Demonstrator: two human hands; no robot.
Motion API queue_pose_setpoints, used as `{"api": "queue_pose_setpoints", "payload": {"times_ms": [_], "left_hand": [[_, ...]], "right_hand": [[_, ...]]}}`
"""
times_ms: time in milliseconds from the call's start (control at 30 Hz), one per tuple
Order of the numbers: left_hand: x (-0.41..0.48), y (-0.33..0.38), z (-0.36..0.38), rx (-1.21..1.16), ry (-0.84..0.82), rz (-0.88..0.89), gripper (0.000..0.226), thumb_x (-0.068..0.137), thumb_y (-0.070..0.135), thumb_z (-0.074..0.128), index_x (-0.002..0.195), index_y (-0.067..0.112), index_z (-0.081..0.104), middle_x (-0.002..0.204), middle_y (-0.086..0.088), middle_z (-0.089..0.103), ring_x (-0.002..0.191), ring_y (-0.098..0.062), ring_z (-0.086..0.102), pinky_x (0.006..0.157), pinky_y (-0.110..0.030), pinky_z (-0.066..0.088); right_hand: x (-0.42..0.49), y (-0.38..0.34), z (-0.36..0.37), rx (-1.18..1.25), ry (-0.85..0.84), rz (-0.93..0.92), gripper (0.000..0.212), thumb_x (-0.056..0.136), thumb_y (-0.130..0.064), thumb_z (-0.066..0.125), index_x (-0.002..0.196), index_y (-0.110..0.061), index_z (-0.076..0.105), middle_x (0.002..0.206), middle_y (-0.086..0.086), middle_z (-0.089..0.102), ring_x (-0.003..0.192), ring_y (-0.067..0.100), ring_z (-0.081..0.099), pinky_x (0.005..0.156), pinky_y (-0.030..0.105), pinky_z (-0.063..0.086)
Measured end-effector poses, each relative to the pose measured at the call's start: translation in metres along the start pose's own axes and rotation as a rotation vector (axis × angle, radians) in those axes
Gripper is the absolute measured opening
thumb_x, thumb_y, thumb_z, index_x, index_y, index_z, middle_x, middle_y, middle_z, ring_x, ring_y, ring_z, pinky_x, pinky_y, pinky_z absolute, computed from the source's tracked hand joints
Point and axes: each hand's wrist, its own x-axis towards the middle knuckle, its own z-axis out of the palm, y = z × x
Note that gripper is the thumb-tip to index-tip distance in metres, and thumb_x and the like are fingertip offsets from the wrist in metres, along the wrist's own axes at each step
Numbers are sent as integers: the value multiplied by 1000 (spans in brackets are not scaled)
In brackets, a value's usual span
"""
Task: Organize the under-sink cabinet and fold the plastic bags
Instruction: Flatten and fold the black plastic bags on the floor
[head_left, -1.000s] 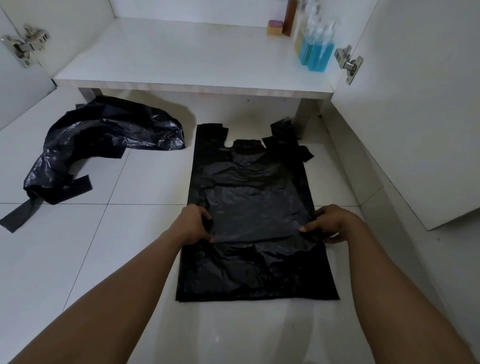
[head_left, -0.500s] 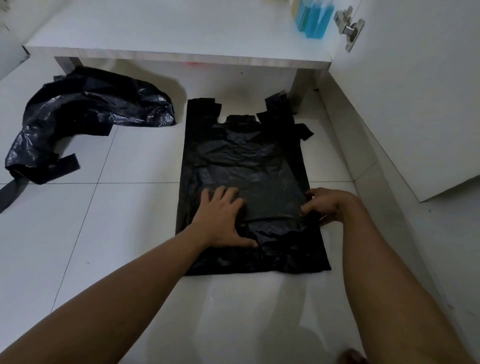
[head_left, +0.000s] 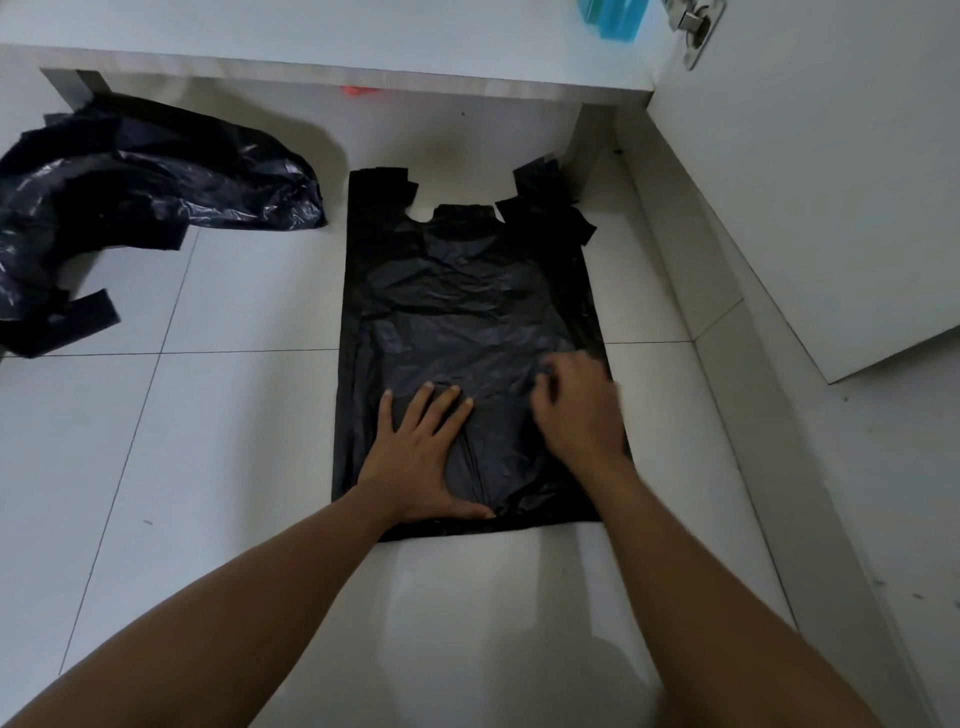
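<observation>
On the floor (head_left: 218, 441), the black plastic bag (head_left: 467, 301) lies flat beneath the left grip (head_left: 421, 457), which presses open-palmed to anchor it; just beside, the right grip (head_left: 576, 410) pinches the plastic, apparently to start a fold.

Nothing here is giving me any text to read.
I am looking over the flat black bag (head_left: 467, 312) on the floor, the crumpled black bag (head_left: 156, 197) to its left, the blue bottle (head_left: 613, 18) at the top edge and the metal hinge (head_left: 696, 31) on the cabinet door. None of them is showing a word, brand, number or sign that I can make out, and the bottle is being cut off by the edge of view.
</observation>
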Motion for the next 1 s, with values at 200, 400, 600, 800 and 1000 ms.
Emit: {"api": "queue_pose_setpoints", "payload": {"times_ms": [200,400,600,800,1000], "left_hand": [[1,-1,3,-4,21,18,139,51,110,26,161,25,16,168,1,13,155,-26,0,113,-73,-3],[1,0,-2,20,-26,0,146,46,112,23,161,26,2,169,1,-1,155,-26,-11,114,-71,-10],[2,0,-3,-15,-52,-1,147,44,112,24,161,27,-4,168,3,-7,154,-24,-15,114,-69,-12],[15,-1,-31,-167,-67,-45,115,68,100,8,159,31,14,165,5,20,153,-22,10,117,-68,-8],[75,-12,-60,-133,380,-107,63,95,65,34,135,20,52,132,-4,53,130,-26,44,117,-66,11]], "right_hand": [[-56,-5,47,-185,-123,-144,28,93,-40,44,107,-24,62,114,4,58,101,27,53,81,42,40],[-51,100,0,-264,-32,270,34,97,-32,40,122,-18,59,122,12,54,110,34,46,88,48,37],[-19,112,-22,-127,100,483,29,100,-27,45,123,-16,58,126,16,53,117,36,44,95,50,32],[21,45,5,-12,46,130,25,98,-32,46,115,-22,62,115,6,56,110,26,47,93,44,31],[60,19,22,87,56,79,25,99,-30,46,116,-24,62,119,2,56,113,21,47,91,35,26]]}}
